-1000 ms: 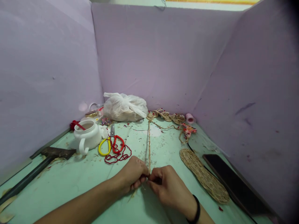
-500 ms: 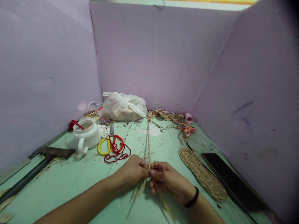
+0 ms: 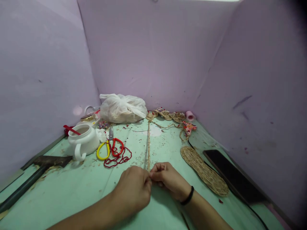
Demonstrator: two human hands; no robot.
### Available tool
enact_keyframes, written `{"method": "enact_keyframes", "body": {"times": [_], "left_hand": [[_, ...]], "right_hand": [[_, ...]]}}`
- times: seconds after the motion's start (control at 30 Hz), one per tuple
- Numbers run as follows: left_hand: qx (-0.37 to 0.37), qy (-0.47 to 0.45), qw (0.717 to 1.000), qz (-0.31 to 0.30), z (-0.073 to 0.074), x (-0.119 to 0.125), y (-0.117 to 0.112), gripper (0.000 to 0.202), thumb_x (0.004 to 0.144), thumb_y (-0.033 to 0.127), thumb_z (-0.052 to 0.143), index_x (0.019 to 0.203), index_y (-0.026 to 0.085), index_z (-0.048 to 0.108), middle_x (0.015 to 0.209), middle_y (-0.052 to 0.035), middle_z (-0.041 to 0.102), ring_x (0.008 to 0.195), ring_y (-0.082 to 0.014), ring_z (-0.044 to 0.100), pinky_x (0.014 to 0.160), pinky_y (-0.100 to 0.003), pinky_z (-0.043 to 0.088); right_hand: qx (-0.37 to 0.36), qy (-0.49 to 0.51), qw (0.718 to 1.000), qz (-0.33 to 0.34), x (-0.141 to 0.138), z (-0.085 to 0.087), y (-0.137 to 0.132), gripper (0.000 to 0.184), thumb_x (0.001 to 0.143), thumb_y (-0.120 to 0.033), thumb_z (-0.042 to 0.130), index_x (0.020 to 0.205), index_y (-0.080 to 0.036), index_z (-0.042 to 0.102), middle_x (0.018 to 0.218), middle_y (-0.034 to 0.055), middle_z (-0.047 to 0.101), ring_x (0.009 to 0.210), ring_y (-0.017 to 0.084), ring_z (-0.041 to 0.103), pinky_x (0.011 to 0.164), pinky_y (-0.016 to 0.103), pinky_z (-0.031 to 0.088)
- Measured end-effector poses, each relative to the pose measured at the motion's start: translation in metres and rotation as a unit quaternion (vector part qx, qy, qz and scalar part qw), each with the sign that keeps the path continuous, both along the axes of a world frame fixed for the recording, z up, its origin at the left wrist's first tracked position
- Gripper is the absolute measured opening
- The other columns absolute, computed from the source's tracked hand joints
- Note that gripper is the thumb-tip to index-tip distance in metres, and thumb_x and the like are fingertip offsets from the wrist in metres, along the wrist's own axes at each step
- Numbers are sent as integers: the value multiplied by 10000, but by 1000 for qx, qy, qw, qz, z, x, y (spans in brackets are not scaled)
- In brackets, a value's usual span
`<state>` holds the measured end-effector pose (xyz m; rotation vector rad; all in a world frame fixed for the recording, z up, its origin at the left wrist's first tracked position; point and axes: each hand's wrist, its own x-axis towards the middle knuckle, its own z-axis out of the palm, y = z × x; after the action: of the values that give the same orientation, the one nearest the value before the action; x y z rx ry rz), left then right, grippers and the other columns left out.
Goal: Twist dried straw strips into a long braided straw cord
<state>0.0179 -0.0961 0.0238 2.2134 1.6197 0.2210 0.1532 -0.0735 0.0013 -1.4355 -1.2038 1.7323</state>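
A thin braided straw cord (image 3: pixel 149 145) runs from the back of the table straight toward me. My left hand (image 3: pixel 136 188) is closed at its near end, knuckles up, with the fingertips largely hidden. Beside it, my right hand (image 3: pixel 166 180) pinches the cord's end between thumb and fingers; a dark band circles that wrist. The two hands touch or nearly touch at the cord. Most of the loose strands below are hidden by the hands. A woven straw sole (image 3: pixel 203 171) lies to the right of my right hand.
Scissors (image 3: pixel 111 145) with red and yellow handles lie by red string (image 3: pixel 118 163). A white pot (image 3: pixel 83 140) and a hammer-like tool (image 3: pixel 45 164) stand left. A plastic bag (image 3: pixel 123 110) and straw pieces (image 3: pixel 165 114) line the back. A phone (image 3: pixel 233 174) lies right.
My left hand has turned over and come nearer, its back now up and covering the loose strands. My right hand keeps its pinch. The whole view has shifted slightly.
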Motion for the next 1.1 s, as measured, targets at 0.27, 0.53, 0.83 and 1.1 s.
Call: {"method": "enact_keyframes", "body": {"times": [0.27, 0.53, 0.83, 1.1], "left_hand": [[27, 118, 987, -102, -9, 14, -19, 318, 694, 133, 370, 906, 115, 606, 778, -137, 637, 666, -233, 576, 603, -318, 366], [-72, -198, 967, 144, 14, -9, 22, 282, 727, 340, 390, 651, 134, 567, 497, -21, 530, 398, -112, 461, 425, -227, 328], [-320, -290, 889, 152, -8, 2, 27, 91, 535, 187, 442, 458, 149, 472, 320, 24, 406, 258, -93, 350, 280, -194, 243], [-221, -278, 927, 120, -24, 3, 26, 136, 499, 116, 451, 400, 152, 366, 337, 78, 242, 344, -25, 190, 344, -189, 97]], "right_hand": [[12, 8, 1000, -2, -4, -4, 0, 24, 513, -115, 532, 497, -130, 524, 369, -57, 436, 332, 35, 335, 366, 191, 204], [1, 80, 996, 42, 4, 0, 3, 80, 483, -148, 570, 558, -123, 556, 442, -38, 509, 350, 22, 298, 372, 199, 140], [73, -4, 995, 63, 3, -10, 5, 88, 493, -147, 540, 580, -136, 532, 493, -18, 536, 413, 48, 375, 413, 187, 252], [210, -307, 926, 62, 8, -7, -5, 84, 541, -195, 546, 537, -143, 612, 511, 17, 567, 481, 96, 436, 440, 206, 271]]}}
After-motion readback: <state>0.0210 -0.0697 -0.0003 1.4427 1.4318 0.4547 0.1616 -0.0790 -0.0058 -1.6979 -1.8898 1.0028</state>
